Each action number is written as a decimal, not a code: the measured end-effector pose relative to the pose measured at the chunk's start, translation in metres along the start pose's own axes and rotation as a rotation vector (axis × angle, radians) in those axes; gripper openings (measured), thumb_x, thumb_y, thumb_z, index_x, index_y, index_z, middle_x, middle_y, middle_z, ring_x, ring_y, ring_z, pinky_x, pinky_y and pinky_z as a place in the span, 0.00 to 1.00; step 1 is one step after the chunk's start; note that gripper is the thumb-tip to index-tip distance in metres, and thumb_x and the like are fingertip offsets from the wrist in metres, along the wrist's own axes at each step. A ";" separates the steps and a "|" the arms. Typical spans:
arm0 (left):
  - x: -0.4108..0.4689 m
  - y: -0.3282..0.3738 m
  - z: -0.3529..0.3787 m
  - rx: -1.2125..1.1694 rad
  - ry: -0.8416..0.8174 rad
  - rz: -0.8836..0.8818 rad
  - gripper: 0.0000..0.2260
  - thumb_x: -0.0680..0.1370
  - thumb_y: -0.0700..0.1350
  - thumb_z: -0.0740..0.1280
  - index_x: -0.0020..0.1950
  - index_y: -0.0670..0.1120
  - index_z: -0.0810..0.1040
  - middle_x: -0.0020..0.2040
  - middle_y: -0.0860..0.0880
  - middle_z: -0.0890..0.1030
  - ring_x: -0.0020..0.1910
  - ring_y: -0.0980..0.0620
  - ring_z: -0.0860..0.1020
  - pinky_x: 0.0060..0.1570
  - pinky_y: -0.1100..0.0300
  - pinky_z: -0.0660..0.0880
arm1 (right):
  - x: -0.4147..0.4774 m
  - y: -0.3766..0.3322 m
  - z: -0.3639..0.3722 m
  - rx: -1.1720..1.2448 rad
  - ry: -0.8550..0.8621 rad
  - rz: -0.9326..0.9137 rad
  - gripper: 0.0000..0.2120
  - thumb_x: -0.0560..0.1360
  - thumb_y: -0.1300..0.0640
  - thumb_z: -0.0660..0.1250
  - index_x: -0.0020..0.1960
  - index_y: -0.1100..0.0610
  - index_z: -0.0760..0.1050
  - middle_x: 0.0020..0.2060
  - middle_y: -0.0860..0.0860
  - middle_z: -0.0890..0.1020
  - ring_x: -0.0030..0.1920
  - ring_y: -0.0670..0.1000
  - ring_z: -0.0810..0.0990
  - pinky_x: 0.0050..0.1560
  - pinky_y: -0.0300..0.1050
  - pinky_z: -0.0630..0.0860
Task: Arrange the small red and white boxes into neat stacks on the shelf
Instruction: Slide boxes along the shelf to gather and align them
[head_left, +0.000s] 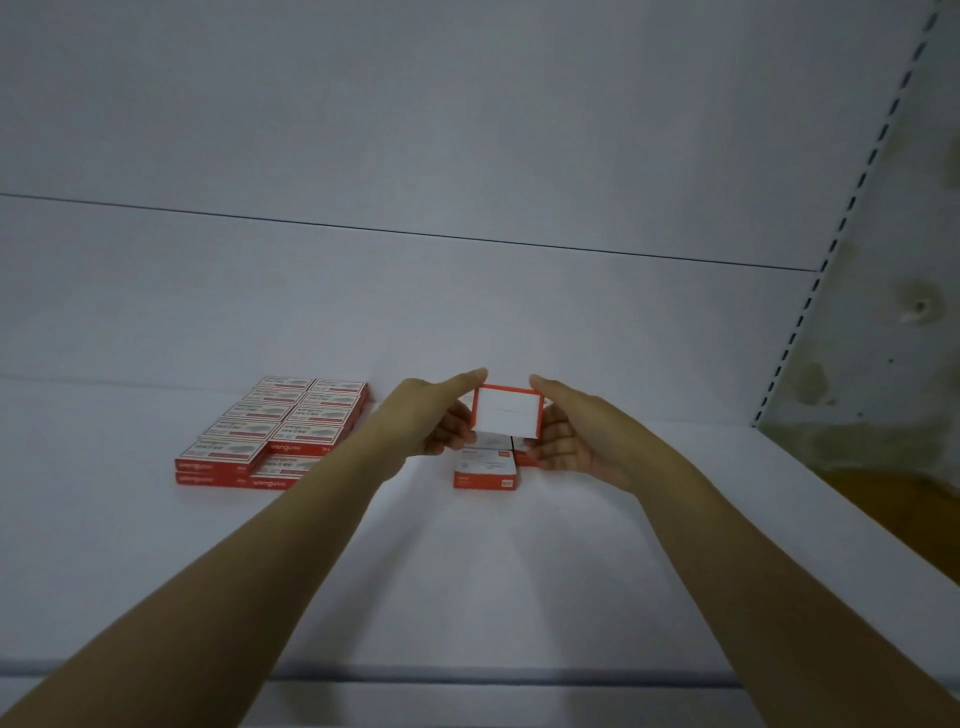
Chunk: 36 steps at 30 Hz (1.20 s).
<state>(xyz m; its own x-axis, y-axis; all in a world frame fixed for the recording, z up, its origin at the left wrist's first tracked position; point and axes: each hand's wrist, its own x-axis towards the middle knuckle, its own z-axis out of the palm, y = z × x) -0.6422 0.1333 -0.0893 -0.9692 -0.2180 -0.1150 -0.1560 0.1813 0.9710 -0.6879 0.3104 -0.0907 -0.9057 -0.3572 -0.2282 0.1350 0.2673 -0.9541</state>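
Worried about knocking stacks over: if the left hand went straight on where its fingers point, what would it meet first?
Likely the back panel, though depth is unclear. The left hand points forward along the held box, and nothing else shows beyond its fingertips.

One view only: a head-worn wide-angle camera, sitting above and behind the arms. It is looking forward and slightly down across the flat white shelf board (519, 571) and facing the pale white back panel (467, 130). Forearms are coming in from the bottom corners. Left hand (431, 418) and right hand (571, 441) are gripping a small red-edged white box (506, 413) near frame centre. The slotted white upright (832, 247) is slanting along the right edge.
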 end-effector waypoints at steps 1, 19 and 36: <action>0.000 -0.001 -0.002 -0.015 -0.028 0.008 0.22 0.73 0.59 0.68 0.44 0.39 0.81 0.39 0.42 0.84 0.34 0.50 0.78 0.39 0.61 0.74 | 0.000 0.000 0.000 0.011 0.002 -0.018 0.25 0.75 0.40 0.63 0.55 0.63 0.76 0.46 0.59 0.83 0.43 0.55 0.83 0.44 0.45 0.80; 0.010 -0.034 0.026 -0.131 -0.206 0.301 0.20 0.68 0.32 0.73 0.57 0.47 0.79 0.52 0.48 0.83 0.52 0.48 0.82 0.57 0.55 0.76 | -0.028 -0.021 0.022 -0.734 0.152 -0.657 0.24 0.68 0.56 0.73 0.62 0.50 0.73 0.55 0.46 0.73 0.48 0.45 0.76 0.51 0.37 0.74; -0.024 -0.008 0.020 0.252 0.022 0.553 0.22 0.64 0.39 0.78 0.54 0.48 0.75 0.50 0.52 0.77 0.39 0.57 0.75 0.41 0.63 0.77 | -0.014 0.015 -0.004 -0.425 0.015 -0.376 0.23 0.68 0.68 0.72 0.59 0.54 0.72 0.55 0.51 0.79 0.50 0.48 0.81 0.48 0.41 0.79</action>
<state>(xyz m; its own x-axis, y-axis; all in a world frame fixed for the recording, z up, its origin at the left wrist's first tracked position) -0.6210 0.1560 -0.0982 -0.9158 -0.0458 0.3990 0.3263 0.4942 0.8058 -0.6746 0.3232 -0.1012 -0.8663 -0.4855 0.1180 -0.3689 0.4622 -0.8064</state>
